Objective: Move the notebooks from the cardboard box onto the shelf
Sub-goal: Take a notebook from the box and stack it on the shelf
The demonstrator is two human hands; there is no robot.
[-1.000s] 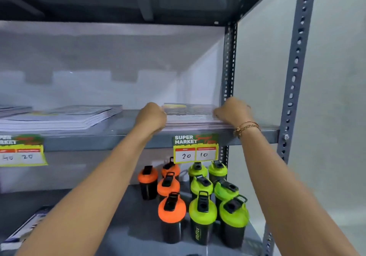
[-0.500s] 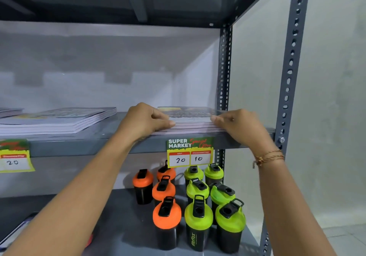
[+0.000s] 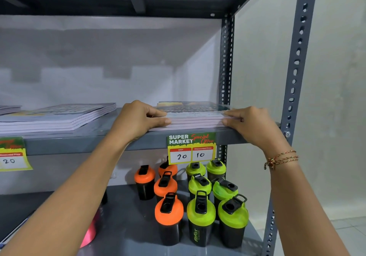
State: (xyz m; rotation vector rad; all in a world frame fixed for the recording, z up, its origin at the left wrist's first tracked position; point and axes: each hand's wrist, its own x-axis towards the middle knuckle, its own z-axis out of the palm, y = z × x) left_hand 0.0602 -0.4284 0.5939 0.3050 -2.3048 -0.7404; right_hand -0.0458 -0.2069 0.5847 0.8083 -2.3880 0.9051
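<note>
The stack of notebooks (image 3: 193,115) lies flat on the shelf (image 3: 95,144), at its front right corner above the price tag (image 3: 191,148). Your left hand (image 3: 138,120) and right hand (image 3: 251,122) pinch its two front corners, thumbs on the cover and fingers closed against the page edges. Expect thin, limp books with slick covers that slide apart; grip the whole stack from both sides.
</note>
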